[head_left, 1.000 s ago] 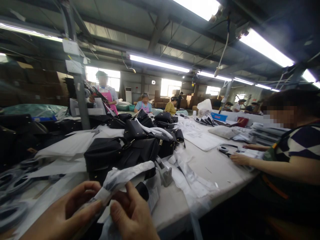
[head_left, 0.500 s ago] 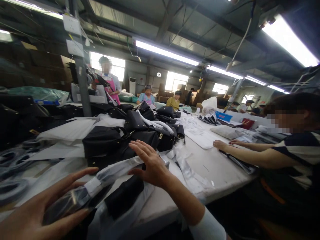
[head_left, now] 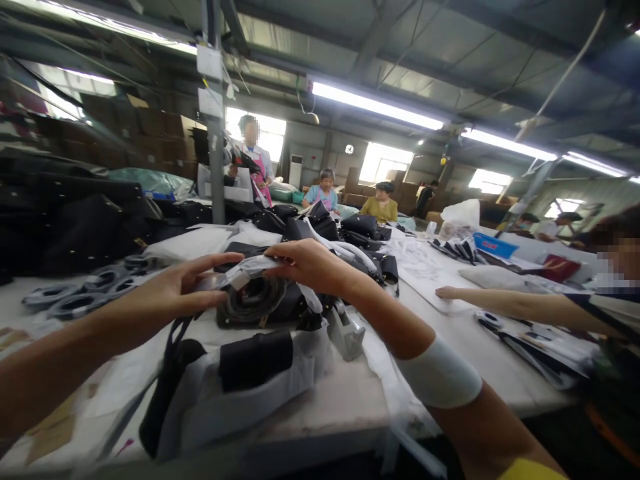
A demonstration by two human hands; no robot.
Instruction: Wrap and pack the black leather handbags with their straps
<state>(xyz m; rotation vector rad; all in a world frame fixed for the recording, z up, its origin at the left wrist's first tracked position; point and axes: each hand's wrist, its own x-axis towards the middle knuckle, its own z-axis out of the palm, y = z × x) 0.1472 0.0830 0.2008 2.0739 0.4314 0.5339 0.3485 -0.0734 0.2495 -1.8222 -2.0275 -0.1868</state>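
Observation:
A coiled strap (head_left: 253, 300) in clear plastic wrap, with a white band on it, is held up between my two hands. My left hand (head_left: 197, 283) has its thumb and fingers closed on the coil's left side. At the top right of the coil, my right hand (head_left: 305, 263) pinches it between thumb and bent fingers. Just below lies a black item (head_left: 256, 360) partly covered in white wrapping at the near table edge. To its right stands what looks like a tape dispenser (head_left: 346, 333). Black bags (head_left: 290, 307) lie behind the coil, partly hidden by it.
More plastic-wrapped coils (head_left: 83, 297) lie on the left of the white table (head_left: 350, 393). White sheets (head_left: 187, 243) and piled black bags (head_left: 90, 213) are behind them. A co-worker's arm (head_left: 510, 303) reaches in from the right. A metal post (head_left: 217, 160) rises at the far left side.
The wrapped strap, stretched out low at left before, now appears as a raised coil. My right hand has gone from open to gripping it; my left hand has closed. The view has turned left.

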